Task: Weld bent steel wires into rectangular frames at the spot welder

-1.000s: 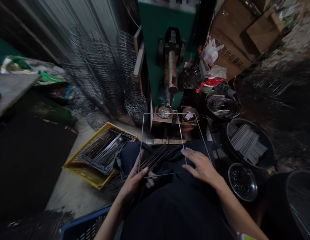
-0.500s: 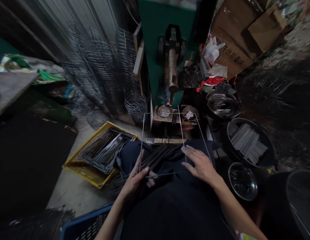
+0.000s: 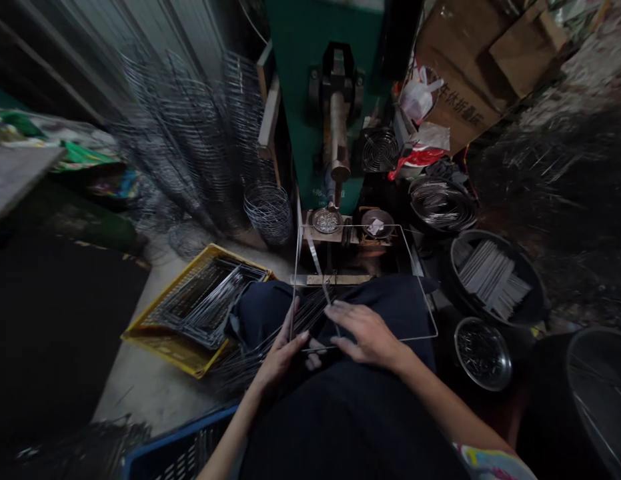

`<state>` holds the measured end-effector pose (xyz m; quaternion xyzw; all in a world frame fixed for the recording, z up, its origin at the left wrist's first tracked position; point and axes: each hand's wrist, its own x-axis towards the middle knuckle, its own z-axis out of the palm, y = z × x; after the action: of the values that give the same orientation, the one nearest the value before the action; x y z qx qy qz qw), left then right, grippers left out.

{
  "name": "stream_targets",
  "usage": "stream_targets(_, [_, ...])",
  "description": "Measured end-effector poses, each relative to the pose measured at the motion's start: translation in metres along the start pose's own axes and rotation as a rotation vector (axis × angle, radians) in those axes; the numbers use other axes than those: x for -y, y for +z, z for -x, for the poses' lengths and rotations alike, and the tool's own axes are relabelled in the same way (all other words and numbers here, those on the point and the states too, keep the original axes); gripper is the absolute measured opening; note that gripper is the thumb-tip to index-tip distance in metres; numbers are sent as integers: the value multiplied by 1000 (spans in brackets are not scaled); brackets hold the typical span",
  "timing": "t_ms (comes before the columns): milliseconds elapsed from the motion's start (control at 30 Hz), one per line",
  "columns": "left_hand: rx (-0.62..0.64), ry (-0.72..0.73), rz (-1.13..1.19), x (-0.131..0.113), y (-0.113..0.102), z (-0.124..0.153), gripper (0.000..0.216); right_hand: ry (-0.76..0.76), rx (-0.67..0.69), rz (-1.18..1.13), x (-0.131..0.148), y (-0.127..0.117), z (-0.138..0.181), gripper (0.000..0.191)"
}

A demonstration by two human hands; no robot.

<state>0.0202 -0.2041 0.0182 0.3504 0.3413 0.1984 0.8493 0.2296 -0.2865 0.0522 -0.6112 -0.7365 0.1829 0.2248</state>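
A thin rectangular wire frame (image 3: 415, 267) lies across my lap, its far side near the green machine (image 3: 335, 87). My left hand (image 3: 285, 350) pinches the frame's near left corner, thumb on top. My right hand (image 3: 365, 333) rests over the near edge with fingers bent around a short straight wire (image 3: 317, 267) that slants up across the frame. A bundle of loose wire rods (image 3: 310, 310) lies on my dark trousers under both hands.
A yellow crate (image 3: 155, 337) of finished wire frames sits on the floor at left, a blue crate (image 3: 170, 453) below it. Round wire baskets (image 3: 270, 210) are stacked behind. Black tubs of rods (image 3: 490, 277) and wire rings (image 3: 443, 203), and a metal bowl (image 3: 483, 353), stand at right.
My right hand moved left from the frame's middle to beside my left hand. The cross wire now slants at the left of the frame. The view shifted slightly.
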Motion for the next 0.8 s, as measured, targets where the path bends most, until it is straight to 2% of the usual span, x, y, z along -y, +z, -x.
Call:
stream_targets(100, [7,-5,24,1,0,-2,104,-53,14,-24,8,-2,-3,61])
stream_targets(167, [-2,5,14,-1,-5,0,104,7,-18,23,-1,-8,5,60])
stream_targets(300, [-37,30,-20,-8,-13,6,99,220,-133,163,-27,-19,30,52])
stream_targets(400, [-73,39,-10,-11,-11,9,99,254,-184,140,-28,-20,39,52])
stream_targets(567, [-61,44,12,-13,-2,12,100,145,-67,-77,-5,-16,33,61])
stream_targets(800, [-33,74,-9,-12,-5,18,99,147,17,-56,-1,-16,34,72])
